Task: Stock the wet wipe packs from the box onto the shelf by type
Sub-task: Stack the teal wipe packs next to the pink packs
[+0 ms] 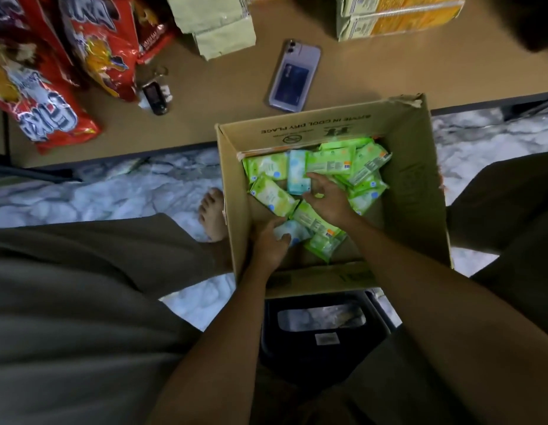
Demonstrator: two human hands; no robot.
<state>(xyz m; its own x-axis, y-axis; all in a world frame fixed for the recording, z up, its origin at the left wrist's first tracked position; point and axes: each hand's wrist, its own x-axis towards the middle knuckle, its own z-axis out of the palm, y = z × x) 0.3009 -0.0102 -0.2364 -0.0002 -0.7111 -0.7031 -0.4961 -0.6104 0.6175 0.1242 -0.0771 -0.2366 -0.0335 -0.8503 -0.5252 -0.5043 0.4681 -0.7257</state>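
Reaching into the box [413, 185], the left hand [271, 243] grips a blue pack [289, 233]; the right hand [326, 199], fingers loosely spread, touches mixed packs [331, 162], risking grabbing the wrong type.

An open cardboard box [410, 179] stands with its far edge over the lip of a brown shelf [223, 87], its flaps up and upside-down print on the far inner wall. Inside lies a loose jumble of small flat wet wipe packs. Most are green packs [331, 162], piled at angles across the far and right part of the box floor, some face up, some showing their printed backs. One light blue pack [298, 171] lies lengthwise among them near the far left. A second light blue pack [292, 231] lies at the near left, next to a green pack [323, 237] resting back-up.
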